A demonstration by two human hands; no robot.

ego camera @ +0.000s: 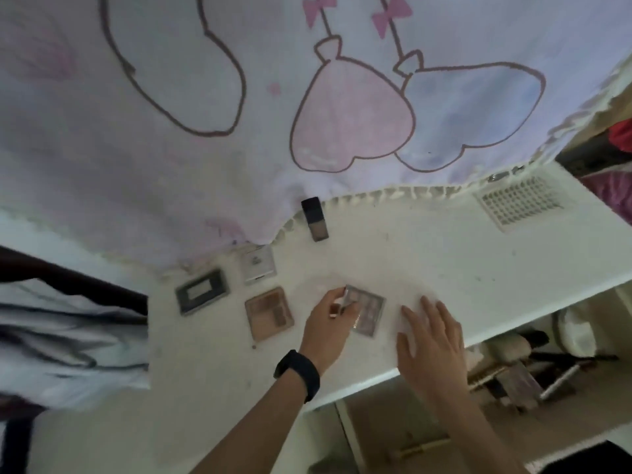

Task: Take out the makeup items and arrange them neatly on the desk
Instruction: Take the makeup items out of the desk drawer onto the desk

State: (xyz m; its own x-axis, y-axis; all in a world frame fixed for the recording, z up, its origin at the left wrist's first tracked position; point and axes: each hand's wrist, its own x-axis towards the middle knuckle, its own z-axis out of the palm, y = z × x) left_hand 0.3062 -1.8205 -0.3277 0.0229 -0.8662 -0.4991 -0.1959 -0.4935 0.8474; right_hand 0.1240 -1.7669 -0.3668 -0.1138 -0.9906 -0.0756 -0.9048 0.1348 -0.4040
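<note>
1. The right hand (431,340) is spread flat with straight fingers, holding nothing, over the near edge of the white desk (461,265).
2. The left hand (328,319), with a black wristband (298,373), pinches the left edge of a greyish palette (371,311) mid-desk.
3. To the left lies a peach palette (269,313).
4. Farther off are a dark-framed compact (201,291) and a white compact (258,265), their labels too blurred to read.
5. Farthest, a black-capped bottle (314,218) sits at the curtain (239,148) hem.

White desk (444,254), pale cartoon-printed curtain (239,148) behind, slotted vent (519,203), dim light
</note>
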